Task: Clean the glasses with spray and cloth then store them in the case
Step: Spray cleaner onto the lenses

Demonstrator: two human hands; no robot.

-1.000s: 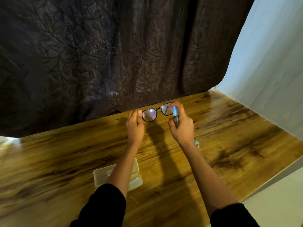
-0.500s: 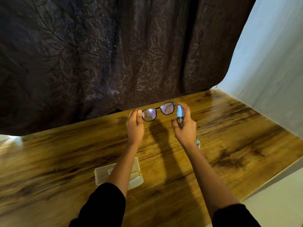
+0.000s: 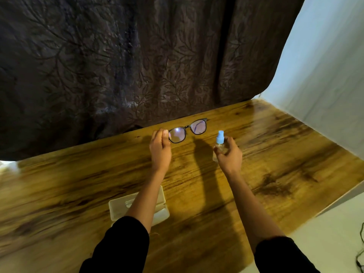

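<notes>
My left hand (image 3: pixel 160 148) pinches the left end of the black-framed glasses (image 3: pixel 188 130) and holds them up above the wooden table (image 3: pixel 275 154), lenses facing me. My right hand (image 3: pixel 229 154) grips a small clear spray bottle (image 3: pixel 220 143) with a blue nozzle, held upright to the right of the glasses and apart from them. A pale open glasses case (image 3: pixel 122 207) lies on the table near me, partly hidden under my left forearm. No cloth shows in view.
A dark leaf-patterned curtain (image 3: pixel 128 66) hangs behind the table's far edge. A white wall (image 3: pixel 325 75) runs along the right side. The table's right front edge (image 3: pixel 334 201) cuts diagonally, with pale floor beyond and a black cable (image 3: pixel 360 251) at far right.
My right hand has moved the spray bottle right and down, away from the right lens. The glasses have stayed in my left hand at about the same place.
</notes>
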